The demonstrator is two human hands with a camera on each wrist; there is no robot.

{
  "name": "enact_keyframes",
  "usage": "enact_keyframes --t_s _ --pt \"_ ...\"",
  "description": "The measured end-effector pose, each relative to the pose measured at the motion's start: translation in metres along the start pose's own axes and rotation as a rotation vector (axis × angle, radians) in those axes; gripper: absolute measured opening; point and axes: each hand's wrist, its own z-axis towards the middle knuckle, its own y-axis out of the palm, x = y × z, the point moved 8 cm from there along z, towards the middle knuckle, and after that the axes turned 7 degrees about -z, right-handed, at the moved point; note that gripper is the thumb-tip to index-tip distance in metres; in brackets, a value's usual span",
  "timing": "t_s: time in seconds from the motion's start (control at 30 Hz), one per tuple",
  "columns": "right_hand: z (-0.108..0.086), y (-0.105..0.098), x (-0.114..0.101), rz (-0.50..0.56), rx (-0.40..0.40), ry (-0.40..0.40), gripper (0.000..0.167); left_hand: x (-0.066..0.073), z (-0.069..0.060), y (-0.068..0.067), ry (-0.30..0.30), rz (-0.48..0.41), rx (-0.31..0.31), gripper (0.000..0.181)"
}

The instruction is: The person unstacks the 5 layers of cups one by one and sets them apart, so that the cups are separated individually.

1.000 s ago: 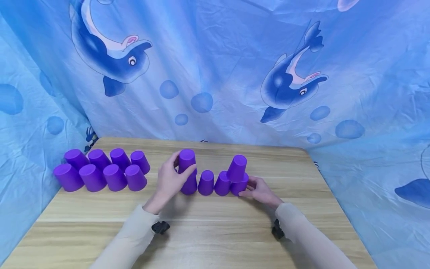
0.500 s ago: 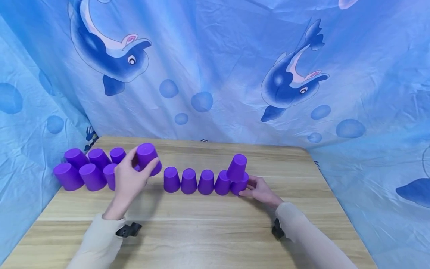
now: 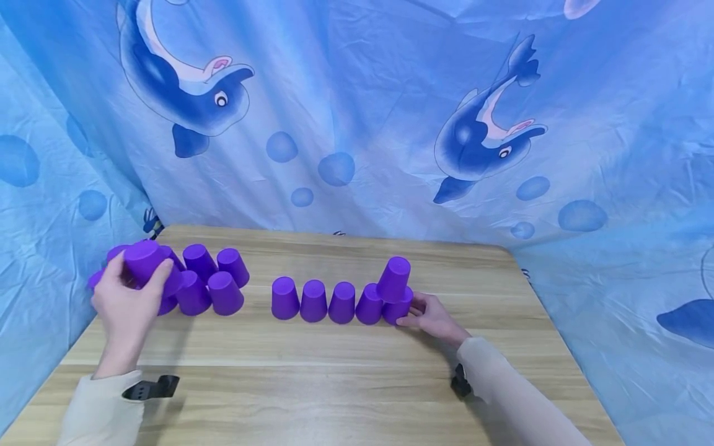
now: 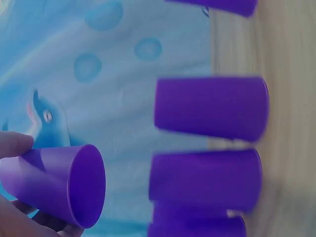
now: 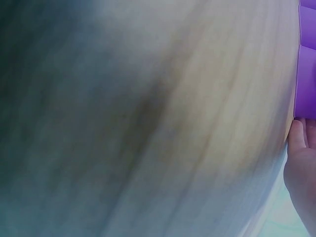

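A purple cup (image 3: 146, 261), mouth down, is pinched between the thumb and fingers of my left hand (image 3: 127, 305), above the left-hand group of cups. The left wrist view shows this same cup (image 4: 42, 180) clear of the cups standing to its right. At the right end of a row, my right hand (image 3: 437, 319) holds the sides of a base cup (image 3: 397, 311). Another upturned cup (image 3: 393, 279) rests across that one and its neighbour (image 3: 368, 306). In the right wrist view only part of the hand (image 5: 302, 168) shows, touching a cup (image 5: 306, 84).
Several upturned cups (image 3: 225, 294) stand in two lines at the left, partly hidden by the left hand. The row continues leftward with more single cups (image 3: 313, 301). Everything stands on a wooden table (image 3: 334, 396), with a blue dolphin curtain (image 3: 346, 124) behind it.
My left hand has carried its cup leftward, from on or just above a cup in the row to over the left-hand group. My right hand has stayed at the end cup.
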Motion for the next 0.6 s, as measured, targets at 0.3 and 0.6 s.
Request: enact_keyframes --t_s 0.3,0.6 --pt "0.0 0.001 0.0 0.006 -0.004 -0.018 0.059 -0.048 0.011 -0.035 -0.223 -0.178 0.123 0.05" --pt "0.0 -0.001 0.004 -0.017 0.01 -0.012 0.06 -0.088 0.014 -0.056 -0.486 -0.461 0.296 0.054"
